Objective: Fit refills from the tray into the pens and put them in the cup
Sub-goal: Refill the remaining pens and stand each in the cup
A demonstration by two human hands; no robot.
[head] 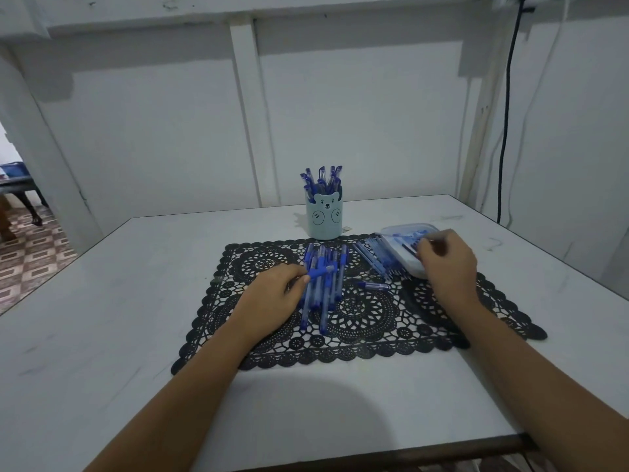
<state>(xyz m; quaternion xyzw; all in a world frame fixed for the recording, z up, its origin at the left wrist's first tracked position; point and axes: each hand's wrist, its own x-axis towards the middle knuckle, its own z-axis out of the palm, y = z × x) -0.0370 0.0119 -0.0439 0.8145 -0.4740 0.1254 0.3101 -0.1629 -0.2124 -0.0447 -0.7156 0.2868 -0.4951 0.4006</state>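
Note:
A pile of blue pens (323,284) lies on the black lace mat (367,315). My left hand (275,294) rests at the pile's left side, its fingers closed on one blue pen (320,272). My right hand (446,260) reaches into the clear tray (405,233) at the right, fingers pinched on a thin refill (410,248). More refills (374,258) lean over the tray's left rim onto the mat. A light blue bear cup (324,216) behind the mat holds several capped pens.
A single pen cap or short pen piece (374,286) lies on the mat between the pile and the tray. The white table (136,301) ends in a dark front edge (408,453). A black cable (507,114) hangs on the wall at the right.

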